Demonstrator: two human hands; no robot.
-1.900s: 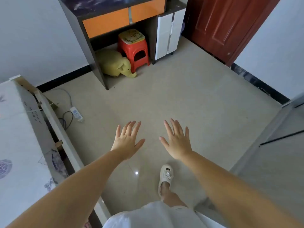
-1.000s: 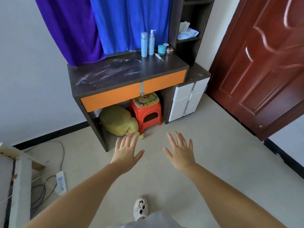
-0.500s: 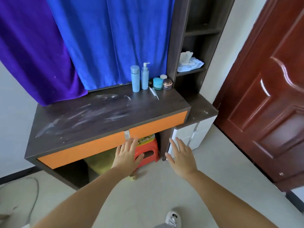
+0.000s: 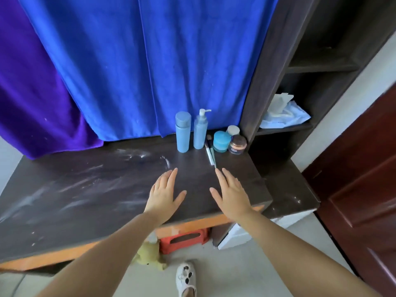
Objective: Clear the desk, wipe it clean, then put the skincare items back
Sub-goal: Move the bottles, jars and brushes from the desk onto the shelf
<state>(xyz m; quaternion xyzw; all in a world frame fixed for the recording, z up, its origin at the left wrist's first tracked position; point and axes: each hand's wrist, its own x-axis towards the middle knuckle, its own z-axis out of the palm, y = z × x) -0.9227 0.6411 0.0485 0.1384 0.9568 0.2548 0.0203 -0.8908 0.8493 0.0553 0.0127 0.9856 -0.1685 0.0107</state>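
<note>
A dark desk [image 4: 85, 202] with white powder smears stretches before me. At its back right stand a capped blue bottle [image 4: 182, 132], a blue pump bottle [image 4: 200, 130], a blue jar [image 4: 221, 141], a small white-lidded jar [image 4: 233, 130] and a clear jar with a dark lid [image 4: 237, 144]. Two thin brushes [image 4: 211, 154] lie in front of them. My left hand [image 4: 164, 195] and my right hand [image 4: 232, 195] hover flat over the desk's front right, fingers straight, holding nothing. The right fingertips are just short of the brush tips.
Blue and purple cloths [image 4: 139, 67] hang behind the desk. A shelf unit on the right holds a light-blue cloth and tissue pack [image 4: 284, 113]. A lower side cabinet top [image 4: 291, 194] adjoins the desk. A red stool [image 4: 184, 239] and a yellow toy [image 4: 147, 254] sit underneath. A brown door [image 4: 364, 189] is at right.
I have walked up to the desk and my view has risen from the floor. Both open hands now reach over the desk top instead of in front of it.
</note>
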